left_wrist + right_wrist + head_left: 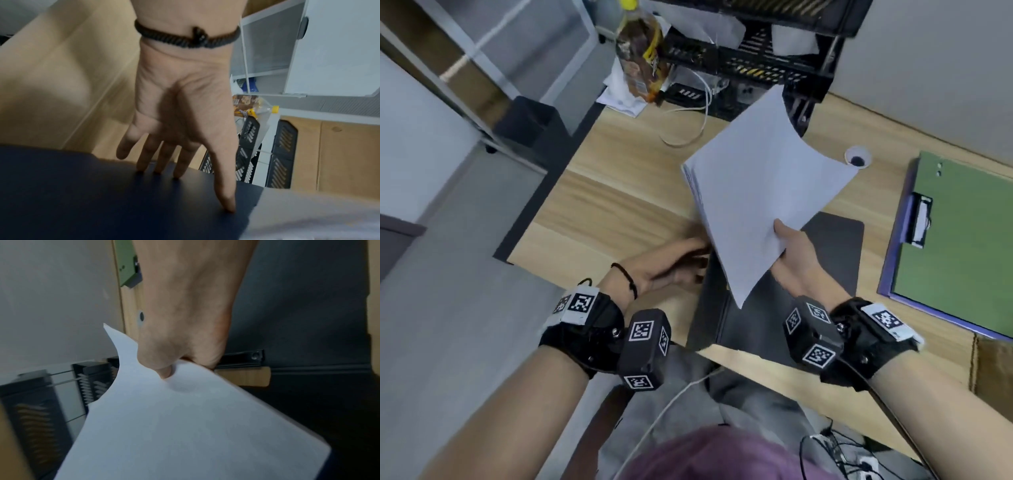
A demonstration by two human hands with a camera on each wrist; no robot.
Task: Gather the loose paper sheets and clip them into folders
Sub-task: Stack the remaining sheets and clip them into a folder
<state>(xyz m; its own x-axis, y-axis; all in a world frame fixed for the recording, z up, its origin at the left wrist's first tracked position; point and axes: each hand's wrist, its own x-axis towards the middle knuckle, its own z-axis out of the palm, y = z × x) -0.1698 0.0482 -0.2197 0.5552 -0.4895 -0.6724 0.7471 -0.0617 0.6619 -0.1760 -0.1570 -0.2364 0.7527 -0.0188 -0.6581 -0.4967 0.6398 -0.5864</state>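
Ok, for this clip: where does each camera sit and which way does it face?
Head: worn on the head, looking down at the desk; both forearms, left hand, right hand show.
Left wrist: along the hand to straight fingers touching the dark folder.
Right wrist: along the hand gripping the paper stack.
All three views show the black tray rack.

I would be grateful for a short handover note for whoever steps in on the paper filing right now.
Right hand: pinches a stack of white sheets by its near edge, held tilted above the desk.
Left hand: open, straight fingertips pressing on the open dark folder's cover.
The dark folder lies open under the sheets, its clip empty.
A green folder lies open to the right, its clip holding nothing.
Done: sheets gathered.
Left: lay the stack in the dark folder and clip it.
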